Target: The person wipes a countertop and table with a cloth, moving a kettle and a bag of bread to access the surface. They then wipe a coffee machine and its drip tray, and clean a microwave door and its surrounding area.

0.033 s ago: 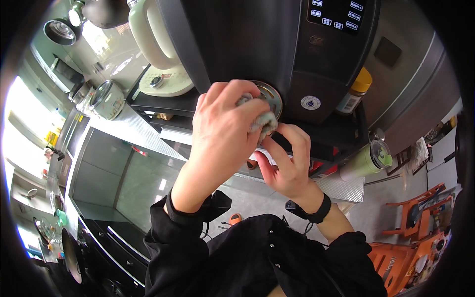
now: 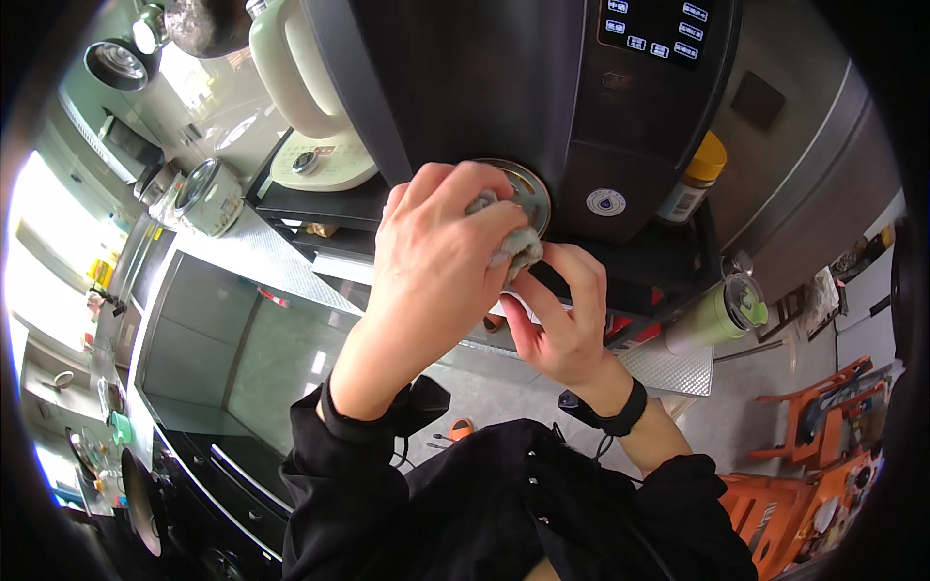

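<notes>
A smooth cream kettle (image 2: pixel 274 68) stands leftmost, then your left hand (image 2: pixel 436 232), closed around a crumpled grey cloth (image 2: pixel 524 246) by a round, metal-rimmed tray (image 2: pixel 535 191). Your right hand (image 2: pixel 573 339) has parted fingers at the cloth's edge, whether pinching it I cannot tell; farther right, the black machine (image 2: pixel 635 160) bears 1 white sticker (image 2: pixel 606 202) with a blue drop, below a white-lettered panel (image 2: pixel 659 27).

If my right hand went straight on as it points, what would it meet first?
Likely the grey cloth in your left hand; your right hand seems at its edge, though depth is unclear.
</notes>
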The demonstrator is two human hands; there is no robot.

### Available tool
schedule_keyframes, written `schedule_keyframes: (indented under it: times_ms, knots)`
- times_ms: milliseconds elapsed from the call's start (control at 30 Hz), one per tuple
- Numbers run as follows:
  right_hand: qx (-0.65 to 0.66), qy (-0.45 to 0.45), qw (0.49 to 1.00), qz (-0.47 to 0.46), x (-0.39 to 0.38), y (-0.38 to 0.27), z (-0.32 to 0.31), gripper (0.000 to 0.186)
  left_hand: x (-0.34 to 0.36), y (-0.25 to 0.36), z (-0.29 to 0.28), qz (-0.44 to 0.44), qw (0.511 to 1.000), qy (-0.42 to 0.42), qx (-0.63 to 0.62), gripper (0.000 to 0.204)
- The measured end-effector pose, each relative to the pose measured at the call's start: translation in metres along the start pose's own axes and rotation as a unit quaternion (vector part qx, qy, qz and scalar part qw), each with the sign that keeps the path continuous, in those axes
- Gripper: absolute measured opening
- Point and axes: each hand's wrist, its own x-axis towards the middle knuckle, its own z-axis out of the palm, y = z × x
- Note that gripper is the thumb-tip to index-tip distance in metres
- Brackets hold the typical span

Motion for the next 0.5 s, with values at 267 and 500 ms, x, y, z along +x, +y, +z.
schedule_keyframes:
  times_ms: [267, 500]
  knots:
    - [-0.007, 0.009, 0.999, -0.034, -0.006, 0.007, 0.003, 0.038, -0.013, -0.031, -0.02, 0.071, 0.997, -0.016, -0.029, 0.035]
    - [0.013, 0.003, 0.998, -0.054, -0.012, 0.011, 0.006, 0.039, -0.02, -0.054, -0.025, 0.008, 0.999, 0.043, 0.029, 0.036]
